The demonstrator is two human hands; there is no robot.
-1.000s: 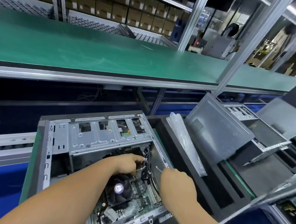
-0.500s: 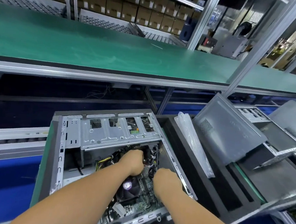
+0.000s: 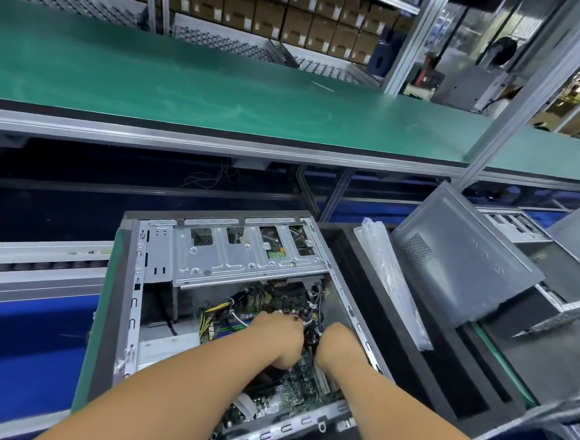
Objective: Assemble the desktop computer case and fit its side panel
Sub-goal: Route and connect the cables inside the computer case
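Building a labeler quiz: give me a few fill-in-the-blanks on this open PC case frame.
1. Both hands, left hand and right hand, reach ____ the open computer case.
2. The grey side panel leans to the ____ of the case, not yet fitted.
3. The clear plastic bag lies between the case and the ____.
4. The long bench top behind the case is ____ in colour.

Missing words: inside; right; side panel; green

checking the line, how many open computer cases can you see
2, maybe more. One open case lies in front, with the left hand and right hand inside it. A second case is on the right, mostly hidden behind a grey side panel. Others may be hidden.
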